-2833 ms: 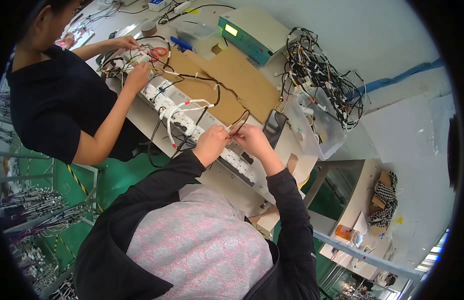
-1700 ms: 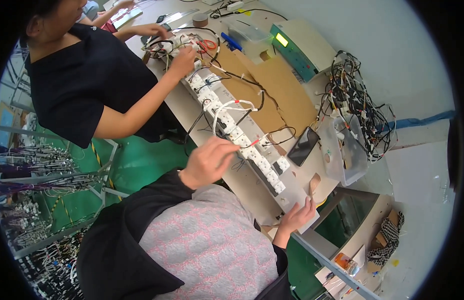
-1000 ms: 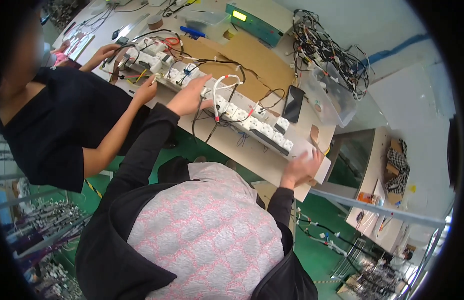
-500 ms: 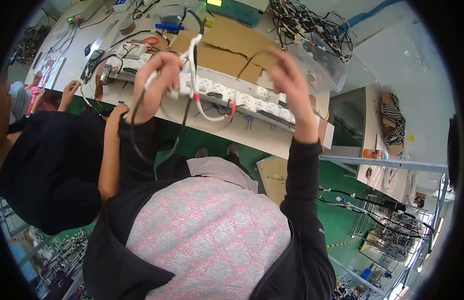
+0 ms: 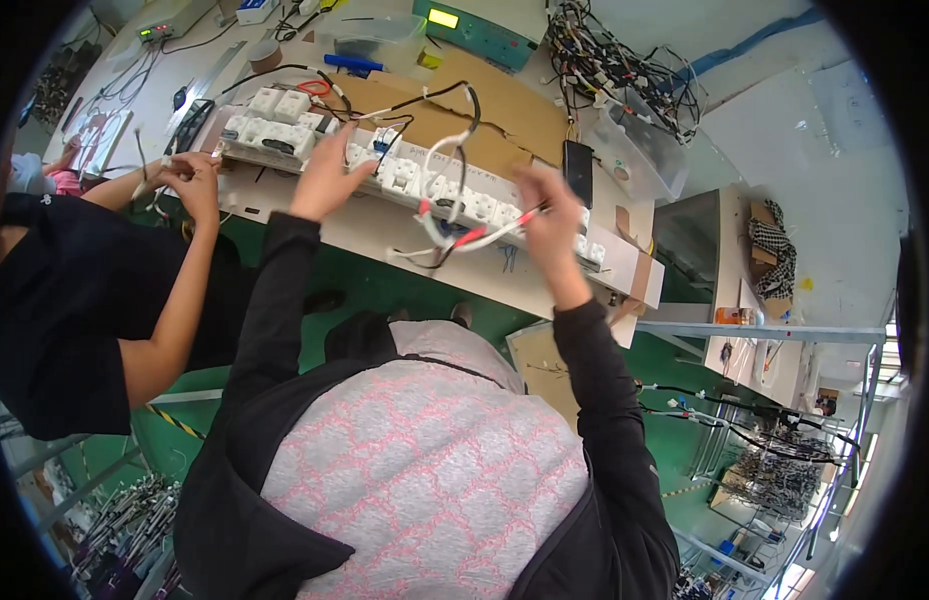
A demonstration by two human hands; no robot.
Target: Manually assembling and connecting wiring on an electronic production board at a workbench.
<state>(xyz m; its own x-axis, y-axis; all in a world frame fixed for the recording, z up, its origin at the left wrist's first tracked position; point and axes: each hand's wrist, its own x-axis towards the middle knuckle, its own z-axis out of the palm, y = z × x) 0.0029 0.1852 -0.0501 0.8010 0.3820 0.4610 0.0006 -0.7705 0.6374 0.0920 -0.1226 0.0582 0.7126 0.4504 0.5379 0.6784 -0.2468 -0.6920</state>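
Observation:
A wire harness (image 5: 431, 182) with white, black and red-wrapped branches loops above a long row of white connector sockets (image 5: 400, 178) on the bench. My right hand (image 5: 553, 220), slightly blurred, is closed on one branch next to a red-wrapped section. Over the left half of the row, my left hand (image 5: 327, 180) has its thumb apart from its fingers, and nothing shows between them. Its fingertips are close to the sockets and a thin black wire. A small dark blue connector (image 5: 385, 140) sits just right of that hand. Loose harness ends hang over the bench's front edge.
A black phone (image 5: 578, 172) lies beside brown cardboard (image 5: 465, 85). Behind are a green instrument (image 5: 485, 32) and a clear bin (image 5: 640, 150) topped by tangled cables (image 5: 625, 70). At my left, a co-worker's hands (image 5: 190, 180) handle wires. A metal rail (image 5: 765, 330) stands at right.
The harness has come down from its raised position toward the sockets. My left hand has moved right and its fingers have spread; my right hand has moved left and lower. The co-worker's arms have shifted.

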